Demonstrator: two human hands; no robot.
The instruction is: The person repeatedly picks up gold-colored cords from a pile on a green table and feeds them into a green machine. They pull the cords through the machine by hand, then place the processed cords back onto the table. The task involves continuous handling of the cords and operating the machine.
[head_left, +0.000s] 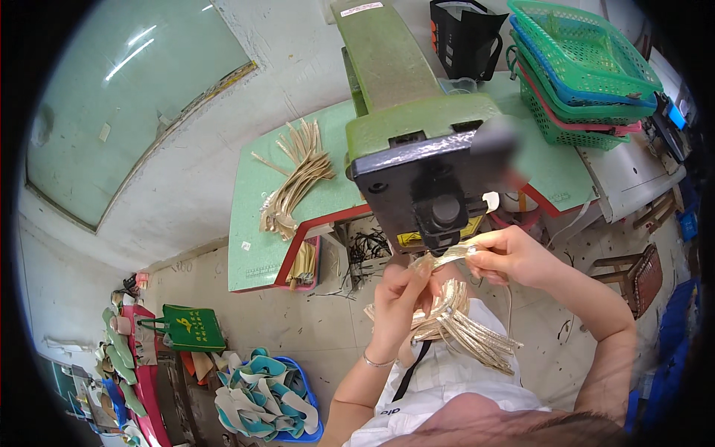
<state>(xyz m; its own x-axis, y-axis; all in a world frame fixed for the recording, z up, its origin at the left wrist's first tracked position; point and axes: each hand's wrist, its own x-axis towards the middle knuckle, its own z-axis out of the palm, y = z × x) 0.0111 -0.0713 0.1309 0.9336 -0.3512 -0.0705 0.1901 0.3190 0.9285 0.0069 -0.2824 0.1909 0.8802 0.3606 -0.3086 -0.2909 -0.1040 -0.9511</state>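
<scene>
Gold strip (453,254) is pinched by L hand (400,292) & R hand (514,256), fingertips nearly closed, on wearer's side of machine head (406,182). Its long axis is held approx. L–R there; contact w/ head, & nearer hand, can't be told.

A black machine head (406,182) crowds the space before the left hand (401,294) and right hand (514,257); open floor (287,324) stretches leftward between green table (261,186) and blue basket (316,412).

A green tabletop (257,257) carries a bundle of gold strips (304,177) and stacked plastic baskets (577,112).
</scene>
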